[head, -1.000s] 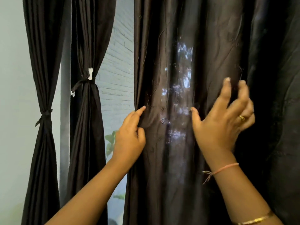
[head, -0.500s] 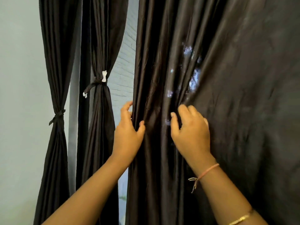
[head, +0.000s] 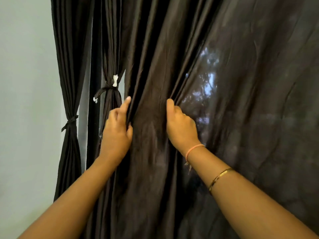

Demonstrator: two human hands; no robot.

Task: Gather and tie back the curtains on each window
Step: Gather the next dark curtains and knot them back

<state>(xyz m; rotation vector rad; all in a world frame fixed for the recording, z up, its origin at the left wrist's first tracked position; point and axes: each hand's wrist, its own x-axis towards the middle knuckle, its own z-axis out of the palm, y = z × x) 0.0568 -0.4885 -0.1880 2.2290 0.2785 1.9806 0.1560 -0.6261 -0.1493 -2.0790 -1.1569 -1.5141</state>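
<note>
Loose dark brown satin curtain (head: 224, 118) is gripped by left hand (head: 117, 133) at its edge, folds pinched by right hand (head: 181, 125) beside it.

Two tied curtains (head: 69, 94) (head: 110, 94) hang at nine o'clock of the loose curtain (head: 241, 118), before the wall (head: 25, 83)

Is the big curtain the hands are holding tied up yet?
Not yet. The big curtain hangs loose with no tie around it, while the left hand and right hand bunch its folds.
</note>
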